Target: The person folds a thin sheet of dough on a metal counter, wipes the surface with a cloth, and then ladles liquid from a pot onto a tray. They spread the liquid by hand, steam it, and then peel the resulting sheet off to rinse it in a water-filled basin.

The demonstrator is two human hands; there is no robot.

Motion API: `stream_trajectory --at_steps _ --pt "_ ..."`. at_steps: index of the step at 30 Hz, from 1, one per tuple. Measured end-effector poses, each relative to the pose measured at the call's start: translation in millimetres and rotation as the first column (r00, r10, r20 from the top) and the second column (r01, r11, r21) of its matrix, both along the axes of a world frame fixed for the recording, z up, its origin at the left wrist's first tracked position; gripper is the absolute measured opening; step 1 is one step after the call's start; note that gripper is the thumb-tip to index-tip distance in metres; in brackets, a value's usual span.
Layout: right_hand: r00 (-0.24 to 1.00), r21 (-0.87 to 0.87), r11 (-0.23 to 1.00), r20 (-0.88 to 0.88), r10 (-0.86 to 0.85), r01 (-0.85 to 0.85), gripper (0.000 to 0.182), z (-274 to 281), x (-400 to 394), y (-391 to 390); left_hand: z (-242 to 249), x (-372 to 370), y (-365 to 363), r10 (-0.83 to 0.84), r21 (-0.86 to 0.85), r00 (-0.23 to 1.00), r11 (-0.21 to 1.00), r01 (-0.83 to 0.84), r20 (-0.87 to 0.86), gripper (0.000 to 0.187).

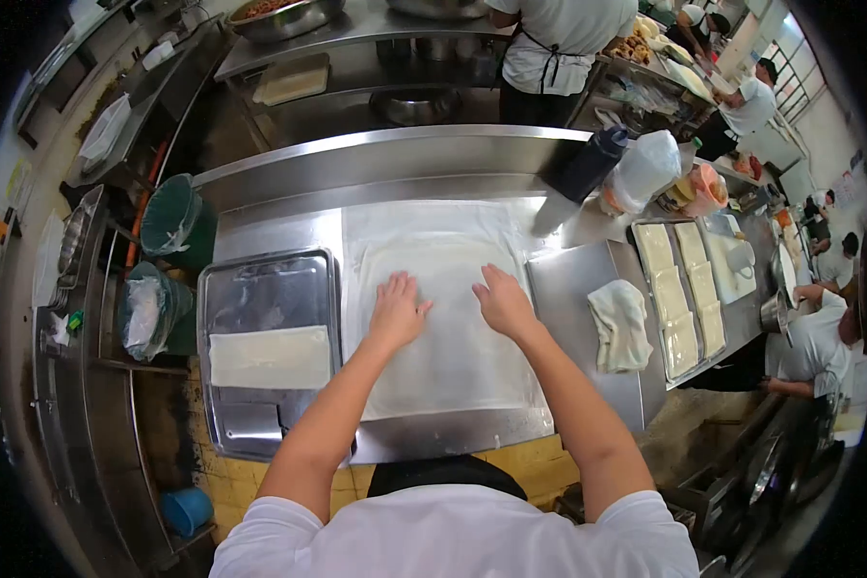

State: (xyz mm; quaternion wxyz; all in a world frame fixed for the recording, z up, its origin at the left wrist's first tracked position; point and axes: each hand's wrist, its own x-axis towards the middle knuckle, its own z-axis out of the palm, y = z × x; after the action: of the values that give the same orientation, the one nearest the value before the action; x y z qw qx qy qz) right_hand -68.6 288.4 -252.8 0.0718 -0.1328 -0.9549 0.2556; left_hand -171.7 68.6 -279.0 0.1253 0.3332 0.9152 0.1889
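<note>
My left hand [397, 310] lies flat with spread fingers on a pale, thin sheet [443, 366] that looks like dough under a translucent film. On the same sheet, farther right, rests my right hand [504, 301], its fingers stretched out and nothing held. The sheet covers the middle of a steel worktable [453, 435]. To the left, a metal tray [268, 284] carries a pale rectangular dough strip [270, 357] and a flat metal piece [244, 427], perhaps a scraper. Right of my right hand, a folded white cloth [619, 326] sits on a raised steel surface [580, 289].
At right, another tray [689, 371] bears several pale rectangular pieces. A dark bottle [590, 164] and a whitish plastic-covered container [645, 171] stand behind. Green bins [178, 222] flank the left side. A steel backsplash [385, 154] bounds the far edge. Several people work beyond.
</note>
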Motion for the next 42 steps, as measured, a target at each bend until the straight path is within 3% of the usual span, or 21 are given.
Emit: stream_trajectory --at_steps 5,8,11,14,15,18,21,24,30,33,36,39,42 --pt "0.946 0.070 0.997 0.324 0.005 -0.030 0.060 -51.7 -95.4 37.1 -32.4 -91.1 2.5 0.027 -0.102 0.995 0.994 -0.037 -0.098 0.072" --pt "0.931 0.174 0.985 0.358 -0.067 0.004 0.068 -54.3 -119.8 45.8 -25.1 -120.9 8.2 0.014 -0.163 0.997 0.986 -0.025 -0.074 0.074" --pt "0.881 0.090 0.994 0.464 -0.094 0.059 0.072 -41.9 -143.0 25.1 -7.8 -115.6 29.2 0.006 -0.196 0.997 0.980 -0.022 -0.082 0.069" --pt "0.887 -0.131 0.987 0.441 0.140 -0.091 0.075 -27.1 -135.8 -21.2 -0.9 -83.5 50.7 -0.230 -0.169 0.968 0.963 0.211 -0.100 0.067" --pt "0.891 -0.043 0.996 0.445 0.090 -0.079 0.075 -34.6 -123.3 -20.5 -4.2 -75.6 49.1 -0.267 -0.205 0.962 0.946 0.251 -0.053 0.067" --pt "0.885 0.216 0.976 0.460 -0.066 -0.039 0.075 -48.4 -82.5 14.5 -14.0 -83.0 12.4 -0.161 -0.139 0.986 0.978 0.154 -0.041 0.069" --pt "0.812 0.413 0.911 0.530 -0.245 0.005 0.076 -29.0 -61.5 60.5 -12.9 -112.0 -33.4 -0.120 -0.270 0.979 0.960 0.072 -0.165 0.069" --pt "0.847 0.521 0.853 0.465 -0.259 -0.025 0.064 -8.5 -74.4 81.9 19.3 -136.3 -39.0 -0.097 -0.401 0.961 0.916 -0.015 -0.258 0.062" --pt "0.980 0.272 0.952 0.098 -0.174 0.142 0.034 -30.6 -126.9 111.2 -17.7 -204.1 -29.3 0.195 -0.158 0.903 0.949 -0.272 -0.384 0.035" --pt "0.946 0.407 0.907 0.239 -0.219 0.107 0.028 -49.3 -135.3 116.1 -19.8 -210.2 -29.5 0.276 -0.081 0.944 0.952 -0.294 -0.179 0.022" --pt "0.958 0.341 0.912 0.086 -0.272 0.228 0.020 -49.2 -123.5 114.8 -22.1 -208.4 -36.1 0.330 0.149 0.923 0.941 -0.304 -0.198 0.010" --pt "0.949 0.302 0.900 -0.111 -0.294 0.314 0.013 -32.1 -92.5 115.5 -8.1 -187.9 -54.3 0.445 0.453 0.884 0.824 -0.340 -0.147 0.002" --pt "0.929 0.293 0.891 -0.236 -0.285 0.348 0.009 -16.5 -45.2 112.6 25.0 -143.0 -81.0 0.468 0.575 0.880 0.744 -0.341 -0.083 0.008"
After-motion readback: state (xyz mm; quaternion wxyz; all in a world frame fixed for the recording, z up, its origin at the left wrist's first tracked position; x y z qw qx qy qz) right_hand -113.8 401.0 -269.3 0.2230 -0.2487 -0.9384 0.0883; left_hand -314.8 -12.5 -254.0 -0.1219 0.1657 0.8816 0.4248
